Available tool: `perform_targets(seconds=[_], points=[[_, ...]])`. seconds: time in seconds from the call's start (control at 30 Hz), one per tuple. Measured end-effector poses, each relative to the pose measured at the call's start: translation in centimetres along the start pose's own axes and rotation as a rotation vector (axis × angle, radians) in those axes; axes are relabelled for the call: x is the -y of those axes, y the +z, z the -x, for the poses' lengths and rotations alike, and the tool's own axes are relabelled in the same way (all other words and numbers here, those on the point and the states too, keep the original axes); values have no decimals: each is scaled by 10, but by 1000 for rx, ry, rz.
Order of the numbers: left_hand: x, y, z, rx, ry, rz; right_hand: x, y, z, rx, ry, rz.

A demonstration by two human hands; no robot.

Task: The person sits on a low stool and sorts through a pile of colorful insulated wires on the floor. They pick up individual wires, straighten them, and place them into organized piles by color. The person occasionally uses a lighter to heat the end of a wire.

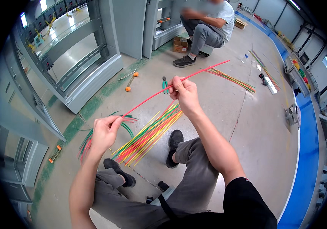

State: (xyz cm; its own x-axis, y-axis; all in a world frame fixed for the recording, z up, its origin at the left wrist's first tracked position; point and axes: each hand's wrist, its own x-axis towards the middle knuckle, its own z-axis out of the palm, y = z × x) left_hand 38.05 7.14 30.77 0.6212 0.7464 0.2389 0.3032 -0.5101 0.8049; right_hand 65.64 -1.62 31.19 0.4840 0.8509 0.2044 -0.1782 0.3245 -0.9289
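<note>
A long thin red wire [148, 100] stretches between my two hands, rising from left to right. My left hand [105, 131] pinches its lower left end. Farther along, my right hand [184, 93] grips it between thumb and fingers, and the free end sticks out past that hand to the upper right. Below the wire, on the floor between my hands and my shoes, lies a loose bundle of red, green and yellow wires [148, 135]. A smaller pile of green and red wires [87, 143] rests beside my left hand, partly hidden by it. Green-handled pliers [165, 86] lie just beyond my right hand.
Grey metal cabinets [94, 82] stand along the left. A person [209, 28] sits low ahead near a cardboard box [180, 44]. More wire bundles [232, 79] lie to the right, near a black power tool [263, 79]. Orange-ended pieces [132, 82] lie by the cabinets.
</note>
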Motion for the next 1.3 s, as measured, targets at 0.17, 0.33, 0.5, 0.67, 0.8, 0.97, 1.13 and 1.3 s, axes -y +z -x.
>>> perform_targets(seconds=[0.17, 0.33, 0.5, 0.67, 0.8, 0.97, 1.13, 1.3], points=[[10, 1, 0, 63, 18, 110, -6, -4, -5, 86, 217, -157], [0, 6, 8, 29, 73, 82, -9, 14, 4, 201, 278, -65], [8, -9, 10, 127, -16, 260, 5, -15, -1, 88, 211, -187], [-8, 3, 13, -42, 67, -33, 0, -16, 3, 53, 44, -32], [-8, 9, 4, -62, 117, -50, 6, -14, 4, 1, 3, -51], [-11, 28, 1, -38, 92, 121, -13, -6, 3, 82, 236, -90], [-19, 16, 3, 73, 10, 105, -19, 9, 4, 256, 249, -82], [-19, 21, 6, 39, 52, -6, -23, 12, 4, 211, 282, -56]])
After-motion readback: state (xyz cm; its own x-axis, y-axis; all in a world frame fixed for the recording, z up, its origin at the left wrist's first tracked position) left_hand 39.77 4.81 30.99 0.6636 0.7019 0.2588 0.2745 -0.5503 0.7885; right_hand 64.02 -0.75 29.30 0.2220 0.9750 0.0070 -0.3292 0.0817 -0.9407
